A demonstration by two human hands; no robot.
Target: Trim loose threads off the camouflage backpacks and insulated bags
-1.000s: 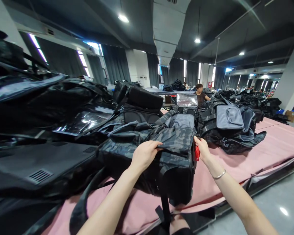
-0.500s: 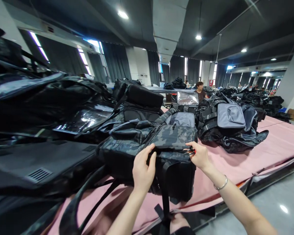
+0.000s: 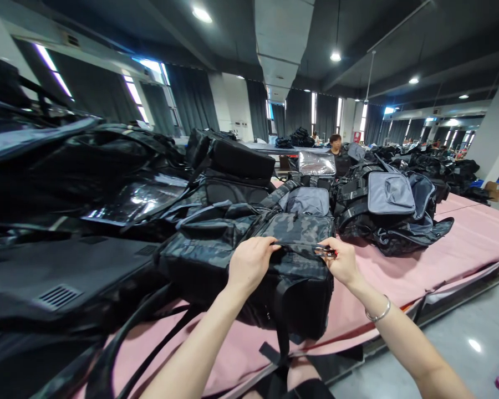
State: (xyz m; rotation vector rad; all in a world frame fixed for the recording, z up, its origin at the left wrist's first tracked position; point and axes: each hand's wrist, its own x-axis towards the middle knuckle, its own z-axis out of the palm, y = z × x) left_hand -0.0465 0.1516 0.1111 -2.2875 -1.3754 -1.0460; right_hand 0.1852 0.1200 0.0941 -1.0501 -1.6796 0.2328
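A dark camouflage backpack (image 3: pixel 216 244) lies on the pink-covered table in front of me. My left hand (image 3: pixel 251 263) pinches the fabric along its zipped edge, thumb and fingertips pressed together. Closed around a small pair of thread snips (image 3: pixel 326 251), with metal and a bit of red showing, my right hand (image 3: pixel 341 260) is at the right end of the same edge. The snips' blades are too small to make out clearly. A black strap (image 3: pixel 281 316) hangs down the bag's near side.
More backpacks (image 3: pixel 391 194) with grey pockets lie to the right on the pink table cover (image 3: pixel 474 238). Black bags (image 3: pixel 120 160) are heaped at the left. A person (image 3: pixel 336 147) is behind the bags, and a pillar (image 3: pixel 493 133) stands at the far right.
My left hand has moved right along the bag's edge and closed from a loose, spread grip into a pinch. My right hand stays near the right end with the snips.
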